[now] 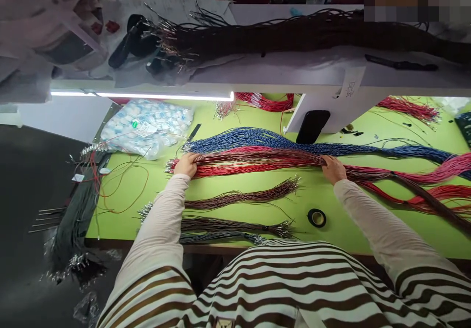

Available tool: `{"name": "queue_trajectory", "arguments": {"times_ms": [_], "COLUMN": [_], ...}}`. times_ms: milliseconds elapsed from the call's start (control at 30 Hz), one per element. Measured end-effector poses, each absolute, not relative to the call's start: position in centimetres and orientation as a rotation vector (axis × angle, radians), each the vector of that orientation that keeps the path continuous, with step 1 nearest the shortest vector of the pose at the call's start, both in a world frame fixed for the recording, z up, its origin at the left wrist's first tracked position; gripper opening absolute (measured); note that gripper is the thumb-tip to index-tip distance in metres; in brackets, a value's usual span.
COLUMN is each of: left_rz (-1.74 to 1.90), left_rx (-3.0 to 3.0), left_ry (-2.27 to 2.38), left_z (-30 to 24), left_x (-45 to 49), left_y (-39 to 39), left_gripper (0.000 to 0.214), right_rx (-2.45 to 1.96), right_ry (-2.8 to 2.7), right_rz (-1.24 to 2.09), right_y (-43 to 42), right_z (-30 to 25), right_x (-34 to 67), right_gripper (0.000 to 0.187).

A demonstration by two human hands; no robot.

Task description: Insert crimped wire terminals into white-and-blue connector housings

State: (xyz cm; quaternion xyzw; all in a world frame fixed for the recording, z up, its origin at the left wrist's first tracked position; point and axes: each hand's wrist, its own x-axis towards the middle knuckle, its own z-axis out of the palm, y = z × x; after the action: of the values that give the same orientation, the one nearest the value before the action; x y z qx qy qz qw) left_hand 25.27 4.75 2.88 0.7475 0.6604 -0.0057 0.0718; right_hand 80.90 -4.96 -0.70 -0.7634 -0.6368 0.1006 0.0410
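Note:
My left hand is closed around the left part of a bundle of thin brown wires, near the metal-tipped ends. Farther right along the same bundle, my right hand grips it with the fingers wrapped over. The stretch between my hands lies over red wires and pink wires. Just behind runs a long bundle of blue wires. How many wires sit under my fingers is hidden.
Shorter brown bundles and grey wires lie nearer my body. A black tape roll sits at the front. Behind are a phone, a plastic bag of white-and-blue pieces and an overhead shelf carrying dark wires.

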Motion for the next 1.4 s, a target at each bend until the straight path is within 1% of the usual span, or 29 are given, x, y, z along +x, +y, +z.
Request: {"name": "queue_trajectory", "arguments": {"times_ms": [300, 633, 933, 1067, 1133, 1267, 1333, 1400], "left_rz": [-0.008, -0.052, -0.03, -0.013, 0.002, 0.166, 0.278, 0.276], "left_rx": [2.281, 2.357, 2.377, 2.389, 2.393, 2.346, 2.278, 2.225], "left_ry": [1.998, 1.903, 1.895, 1.877, 1.869, 1.916, 1.892, 1.807], "left_z": [1.9, 1.7, 1.1, 0.8, 1.0, 2.1, 2.8, 3.1], "left_x": [24.0, 22.4, 21.9, 22.0, 22.1, 21.5, 20.7, 19.7], "left_y": [2.2, -0.1, -0.1, 0.1, 0.2, 0.1, -0.3, -1.0], "left_gripper": [0.05, 0.052, 0.052, 0.051, 0.05, 0.048, 0.044, 0.04], "right_rx": [-2.287, -2.156, -1.975, -1.924, -1.932, -2.025, -2.076, -2.076], "right_ry": [-2.019, -2.141, -2.191, -2.159, -2.123, -2.017, -2.002, -2.023], "right_rz": [0.332, 0.342, 0.15, 0.026, 0.018, 0.173, 0.367, 0.591], "right_y": [-6.4, -9.3, -10.8, -10.8, -10.9, -11.4, -11.8, -12.1], "right_z": [-1.3, -1.4, -2.4, -2.1, -1.7, -0.8, -0.6, -0.6], "right_x": [81.4, 81.6, 81.5, 81.4, 81.4, 81.9, 82.2, 82.5], "right_gripper": [0.046, 0.046, 0.049, 0.049, 0.049, 0.051, 0.052, 0.051]}}
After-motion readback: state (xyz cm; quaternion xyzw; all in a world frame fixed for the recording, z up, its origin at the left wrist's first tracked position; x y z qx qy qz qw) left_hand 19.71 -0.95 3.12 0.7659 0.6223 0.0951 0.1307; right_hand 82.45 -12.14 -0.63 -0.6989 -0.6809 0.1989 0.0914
